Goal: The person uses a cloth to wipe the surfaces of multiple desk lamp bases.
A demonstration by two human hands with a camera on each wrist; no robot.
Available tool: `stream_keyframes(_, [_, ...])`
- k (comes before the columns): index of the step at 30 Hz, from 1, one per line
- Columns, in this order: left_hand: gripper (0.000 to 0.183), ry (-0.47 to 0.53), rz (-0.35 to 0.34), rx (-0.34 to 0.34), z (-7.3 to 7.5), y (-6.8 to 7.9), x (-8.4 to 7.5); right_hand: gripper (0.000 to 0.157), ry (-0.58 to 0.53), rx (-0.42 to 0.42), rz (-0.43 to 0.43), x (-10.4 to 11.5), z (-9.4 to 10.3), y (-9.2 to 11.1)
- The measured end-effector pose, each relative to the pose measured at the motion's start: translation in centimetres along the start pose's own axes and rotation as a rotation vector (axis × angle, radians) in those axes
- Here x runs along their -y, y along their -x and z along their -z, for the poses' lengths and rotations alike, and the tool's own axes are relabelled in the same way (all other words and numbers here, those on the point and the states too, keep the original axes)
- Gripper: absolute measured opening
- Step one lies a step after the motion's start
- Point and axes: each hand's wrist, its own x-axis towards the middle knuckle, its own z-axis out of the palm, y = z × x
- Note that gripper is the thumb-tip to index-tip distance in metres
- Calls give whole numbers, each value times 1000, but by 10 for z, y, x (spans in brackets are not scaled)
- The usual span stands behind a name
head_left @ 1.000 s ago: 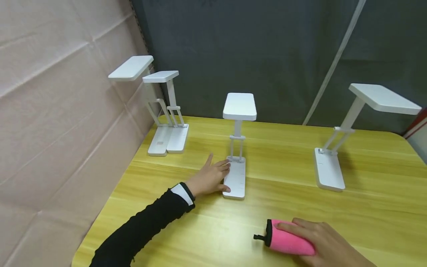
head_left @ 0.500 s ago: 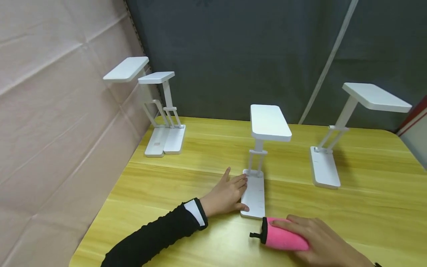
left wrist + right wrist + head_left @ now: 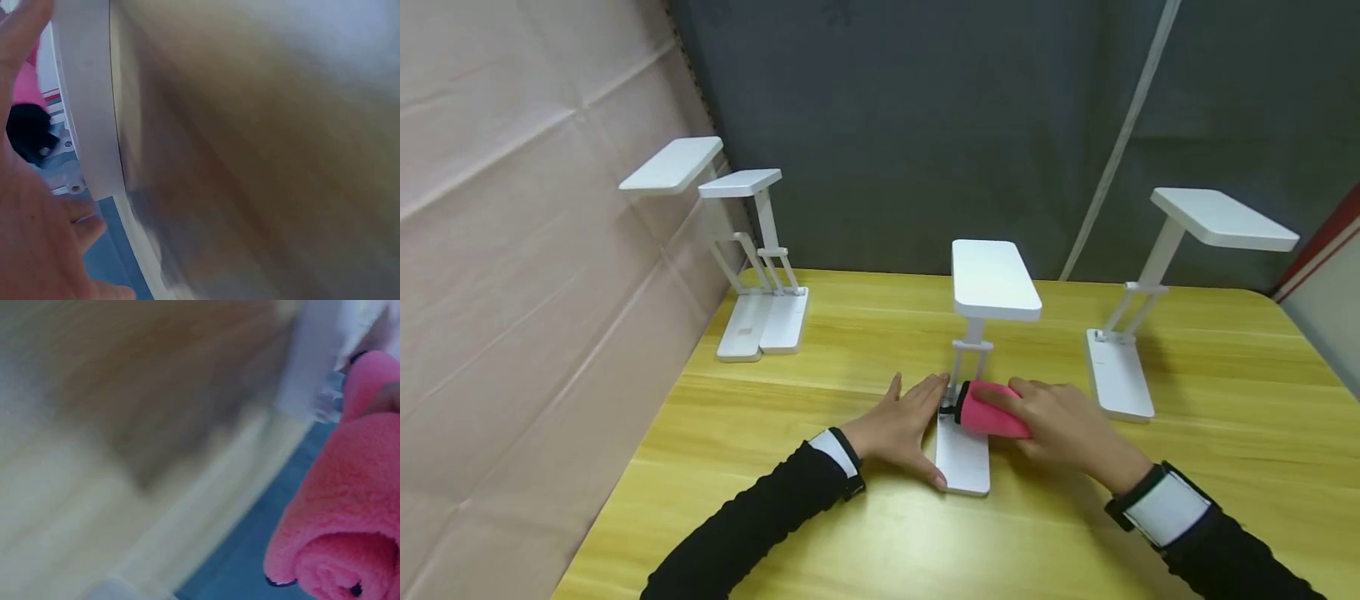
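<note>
A white folding desk lamp (image 3: 994,282) stands upright in the middle of the table, its flat base (image 3: 964,463) toward me. My left hand (image 3: 901,427) touches the base's left edge with spread, straight fingers and thumb; the left wrist view shows the edge of the base (image 3: 90,94) beside this hand (image 3: 37,231). In my right hand (image 3: 1060,421) is a rolled pink plush cloth (image 3: 996,410) with black trim and a small black loop. Its trimmed end lies over the rear of the base, near the hinge. The right wrist view shows the rolled cloth (image 3: 350,494) close up.
Two more white lamps (image 3: 673,165) (image 3: 741,183) stand side by side at the back left, near the pale fabric wall (image 3: 535,275). Another lamp (image 3: 1225,218) stands at the right. A dark curtain (image 3: 880,142) hangs behind the wooden table (image 3: 850,325).
The central lamp first shifted right and nearer with my left hand on its base. Then my right hand carried the pink cloth from the table's front up to that base.
</note>
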Motion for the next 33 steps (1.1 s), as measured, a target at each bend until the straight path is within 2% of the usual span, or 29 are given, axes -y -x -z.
stream_keyframes(3, [133,11,20,25,-1,-2,1,61,-7,24,-29,-4,-14,0])
stream_keyframes(9, [133,-16,52,27,1,-2,1,58,-174,50,-80,5,-25,15])
stream_keyframes(15, [136,-65,61,26,1,-3,1,62,-259,25,2,25,-25,42])
stream_keyframes(19, [135,-79,66,37,2,-4,0,67,-349,59,63,35,-17,50])
stream_keyframes(22, [134,-83,67,31,5,-3,1,65,-385,67,84,32,-8,40])
stream_keyframes(24, [135,-76,71,23,7,-2,1,64,-362,42,64,26,-5,26])
stream_keyframes(29, [133,-28,85,11,5,-1,0,65,-198,-47,-42,13,-14,-11])
stream_keyframes(33, [133,-8,88,26,4,-1,-2,69,-85,-61,-51,15,-29,-18])
